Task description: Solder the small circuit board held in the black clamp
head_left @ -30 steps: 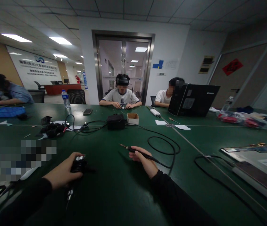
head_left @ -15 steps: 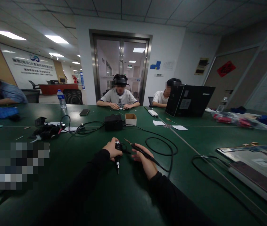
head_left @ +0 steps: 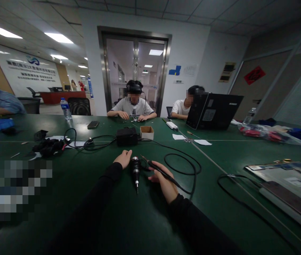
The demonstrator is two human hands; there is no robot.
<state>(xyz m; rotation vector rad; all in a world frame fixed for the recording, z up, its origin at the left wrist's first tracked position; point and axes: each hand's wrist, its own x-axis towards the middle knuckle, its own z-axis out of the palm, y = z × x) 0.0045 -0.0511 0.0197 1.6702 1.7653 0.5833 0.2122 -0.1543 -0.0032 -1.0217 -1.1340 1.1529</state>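
And there it was: the driver (head_left: 136, 173) lay free on the table (head_left: 129, 219), just right of the left hand (head_left: 123, 160), bit pointing back toward the wearer. That much was done! The left fingers were spread forward, off the driver, with nothing showing in their grasp.

The right hand, though, had its hold: fingers closed around the iron (head_left: 162, 171), pen-fashion, the tip aimed up and left past the driver's rear end. Left undone: the iron was not yet down, and no workpiece showed at its tip. Its cable (head_left: 182, 155) looped out to the right of that grip, seemingly back toward the black box (head_left: 126, 136) beyond both hands.

Now the writing! Far left of the left hand, a wall sign (head_left: 30, 71) carried Chinese characters, mostly smeared, though 大数据 seemed to come through. Well right of the right hand, a red diamond (head_left: 255, 75) bore what looked like 福. The bottle (head_left: 66, 110) beyond the left hand wore a blue label, brand too small to catch, and the computer case (head_left: 223, 112) beyond the right had pale, unreadable stickers.
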